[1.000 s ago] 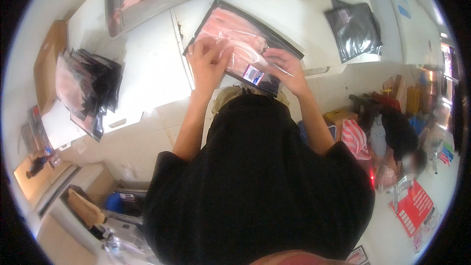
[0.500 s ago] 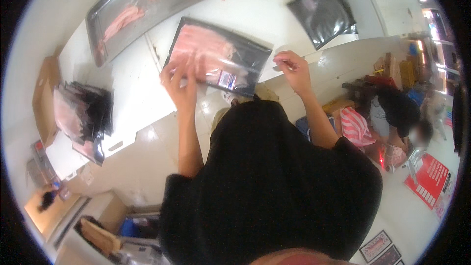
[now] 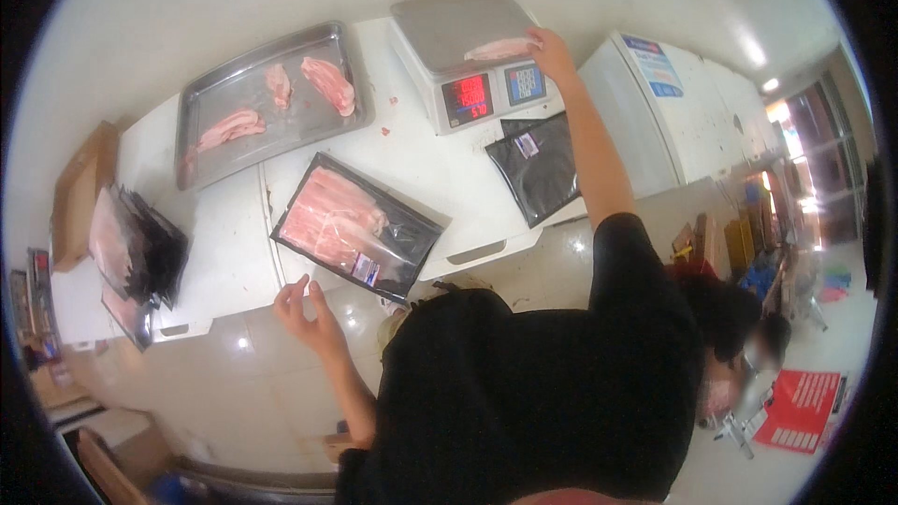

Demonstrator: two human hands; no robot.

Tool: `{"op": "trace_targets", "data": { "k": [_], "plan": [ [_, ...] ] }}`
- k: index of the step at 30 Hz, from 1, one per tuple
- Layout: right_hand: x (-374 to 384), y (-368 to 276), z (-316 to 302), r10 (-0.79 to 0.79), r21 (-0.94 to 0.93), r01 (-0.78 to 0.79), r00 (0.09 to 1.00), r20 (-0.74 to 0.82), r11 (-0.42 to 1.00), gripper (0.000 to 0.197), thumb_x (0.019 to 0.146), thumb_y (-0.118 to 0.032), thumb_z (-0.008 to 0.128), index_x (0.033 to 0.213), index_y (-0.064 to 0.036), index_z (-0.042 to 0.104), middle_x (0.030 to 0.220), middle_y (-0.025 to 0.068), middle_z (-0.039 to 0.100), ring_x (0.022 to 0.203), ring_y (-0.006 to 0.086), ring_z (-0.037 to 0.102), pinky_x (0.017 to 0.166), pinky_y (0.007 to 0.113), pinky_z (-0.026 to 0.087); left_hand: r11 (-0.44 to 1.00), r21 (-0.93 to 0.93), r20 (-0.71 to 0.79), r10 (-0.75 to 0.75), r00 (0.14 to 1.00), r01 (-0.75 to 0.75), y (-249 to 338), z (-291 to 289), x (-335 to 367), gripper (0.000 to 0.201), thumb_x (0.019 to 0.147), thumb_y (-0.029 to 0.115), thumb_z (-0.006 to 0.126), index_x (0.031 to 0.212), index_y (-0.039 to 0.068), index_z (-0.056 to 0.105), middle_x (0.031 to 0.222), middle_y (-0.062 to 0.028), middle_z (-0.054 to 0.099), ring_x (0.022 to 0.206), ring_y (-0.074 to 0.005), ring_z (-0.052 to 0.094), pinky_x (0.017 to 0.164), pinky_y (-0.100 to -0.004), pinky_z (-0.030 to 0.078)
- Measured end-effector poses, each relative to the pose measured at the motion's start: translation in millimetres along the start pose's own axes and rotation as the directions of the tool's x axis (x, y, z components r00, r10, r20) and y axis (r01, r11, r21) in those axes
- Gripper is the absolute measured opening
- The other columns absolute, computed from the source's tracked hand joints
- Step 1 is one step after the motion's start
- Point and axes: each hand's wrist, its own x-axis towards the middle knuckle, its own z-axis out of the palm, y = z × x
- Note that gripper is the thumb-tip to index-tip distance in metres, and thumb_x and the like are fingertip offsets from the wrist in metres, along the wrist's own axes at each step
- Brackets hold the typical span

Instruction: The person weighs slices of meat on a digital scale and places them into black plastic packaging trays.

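on white counter (image 3: 412, 164), steel tray (image 3: 196, 103), scale (image 3: 468, 47), right hand (image 3: 550, 51) on meat slice (image 3: 496, 47)

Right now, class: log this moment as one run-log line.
right hand: on meat slice on scale | left hand: free, near bagged meat | tray: holds slices

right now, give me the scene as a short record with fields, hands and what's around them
right hand: reaches onto the scale, touching a meat slice
left hand: open, holding nothing, at the table edge
nearest left hand: black bag of sliced meat, lying flat
tray: metal, several meat pieces
empty black bag: beside the scale
far left: stack of filled bags
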Motion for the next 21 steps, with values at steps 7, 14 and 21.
{"op": "trace_targets", "data": {
  "k": [7,14,21],
  "plan": [
    [71,47,16,0.158,-0.297,-0.015,0.873,0.462,0.955,0.047,0.067,-0.03,0.091,0.105,-0.0063,0.078,0.104,0.0202,0.076,0.101,0.0358,0.073,0.089,0.044,0.057,0.994,-0.018,-0.108,-0.11,0.988,0.109,39,20,-56,0.012,0.093,0.005,0.073,0.105,0.001,0.075,0.108,-0.0124,0.061,0.106,-0.0278,0.059,0.096,-0.0408,0.047],
    [90,41,29,0.423,-0.536,-0.183,0.829,0.365,0.824,0.04,0.068,-0.029,0.09,0.099,-0.0073,0.079,0.11,0.0165,0.077,0.103,0.0344,0.074,0.088,0.043,0.059,0.975,0.019,-0.134,-0.219,0.966,0.224,63,39,-106,0.011,0.093,0.004,0.073,0.103,0.001,0.075,0.106,-0.0119,0.062,0.104,-0.0276,0.06,0.094,-0.0405,0.048],
    [107,41,28,0.533,-0.538,-0.252,0.707,0.466,0.804,0.023,0.072,-0.023,0.085,0.088,-0.0064,0.08,0.1,0.0142,0.079,0.096,0.0305,0.076,0.082,0.04,0.059,0.979,-0.004,-0.159,-0.204,0.966,0.206,84,60,-121,0.011,0.091,0.003,0.075,0.102,0.002,0.076,0.103,-0.0113,0.063,0.102,-0.0266,0.061,0.093,-0.0398,0.049]
  ]
}}
